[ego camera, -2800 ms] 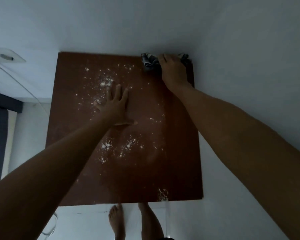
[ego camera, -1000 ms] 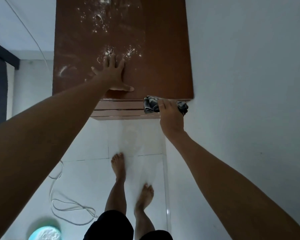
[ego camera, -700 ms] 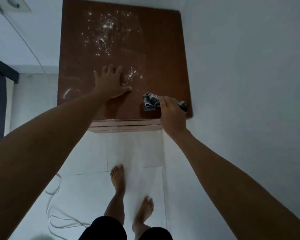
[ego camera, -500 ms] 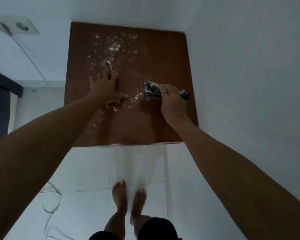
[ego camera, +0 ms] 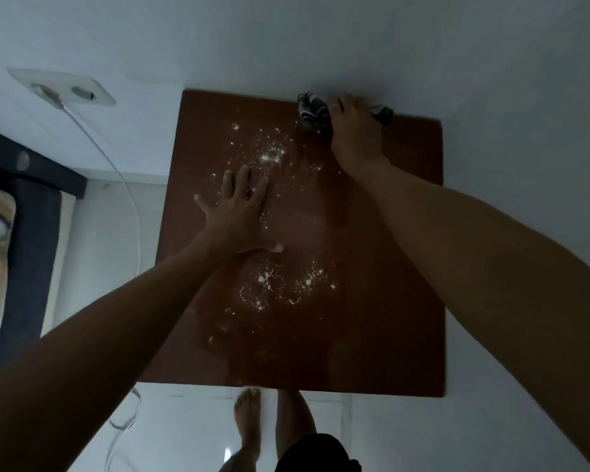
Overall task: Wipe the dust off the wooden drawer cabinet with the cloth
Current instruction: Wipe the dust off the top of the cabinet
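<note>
The brown wooden cabinet top [ego camera: 382, 328] fills the middle of the view, seen from above. White dust [ego camera: 269, 155] lies in one patch toward the back, and a second patch of dust [ego camera: 280, 284] sits near the middle. My right hand [ego camera: 353, 134] presses a dark striped cloth [ego camera: 310, 109] onto the back edge of the top, right against the wall. My left hand [ego camera: 239, 212] rests flat on the wood with fingers spread, between the two dust patches.
White walls close in behind and to the right of the cabinet. A wall socket [ego camera: 65, 88] with a white cable [ego camera: 130, 199] is at the left. A dark bed frame [ego camera: 24, 233] stands far left. My bare feet [ego camera: 249, 420] are on the white tiled floor.
My right hand has slid the cloth from the middle right of the top to the back edge by the wall. My left hand stays flat on the wood. The view has tilted up.
</note>
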